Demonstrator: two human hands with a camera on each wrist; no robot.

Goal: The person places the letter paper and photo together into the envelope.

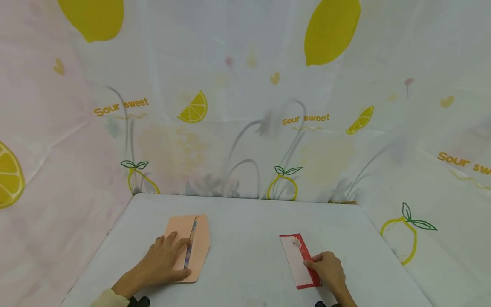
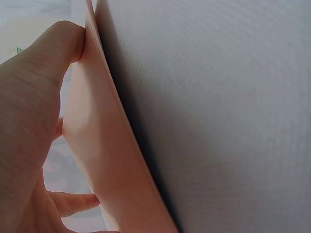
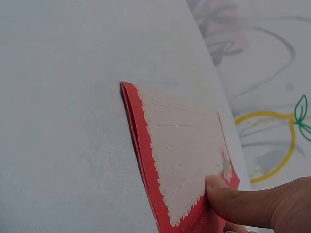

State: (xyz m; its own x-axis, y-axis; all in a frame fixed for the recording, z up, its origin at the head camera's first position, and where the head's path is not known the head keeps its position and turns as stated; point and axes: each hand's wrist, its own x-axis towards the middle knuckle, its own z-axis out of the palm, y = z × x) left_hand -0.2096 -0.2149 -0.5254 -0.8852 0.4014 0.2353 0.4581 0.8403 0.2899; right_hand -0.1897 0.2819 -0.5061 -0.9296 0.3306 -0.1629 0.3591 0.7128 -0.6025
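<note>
A peach paper envelope [image 1: 201,251] lies at the left of the table, and a strip of something blue and patterned [image 1: 189,251] shows in its slit. My left hand [image 1: 163,260] rests on the envelope with fingers spread, thumb near its lower edge. In the left wrist view the thumb and fingertips touch the peach paper [image 2: 104,150]. At the right, a red card with a pale lined panel and a flower [image 1: 293,262] is pinched by its right edge in my right hand [image 1: 327,268]. The thumb [image 3: 243,201] lies on the card's face; the other fingers are mostly hidden.
Both things are on a white-covered table [image 1: 245,243]. A hanging cloth printed with lemons [image 1: 230,140] surrounds the table at the back and sides. Dark rounded objects [image 1: 140,302] show by the wrists at the bottom edge.
</note>
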